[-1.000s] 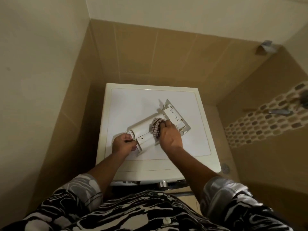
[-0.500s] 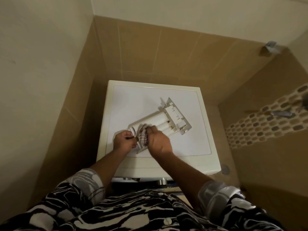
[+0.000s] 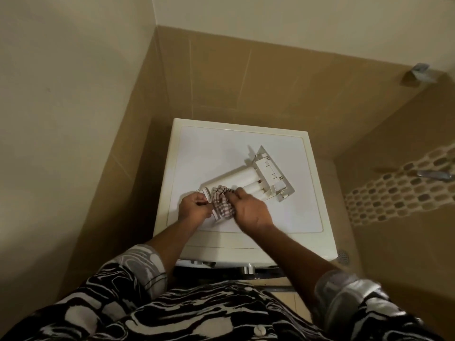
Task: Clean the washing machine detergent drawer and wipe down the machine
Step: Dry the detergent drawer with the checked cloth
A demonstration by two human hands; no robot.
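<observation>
item: detergent drawer, white plastic. we find it lying slantwise on the washing machine top, front panel at the far right end, other end toward us. checked cloth, bunched, on the drawer's near end. our left hand grips that near end, fingers curled round it. our right hand holds the cloth, fingers bent over it, pressing it to the drawer. surroundings: tan wall tiles; floor drain right of the machine.
</observation>
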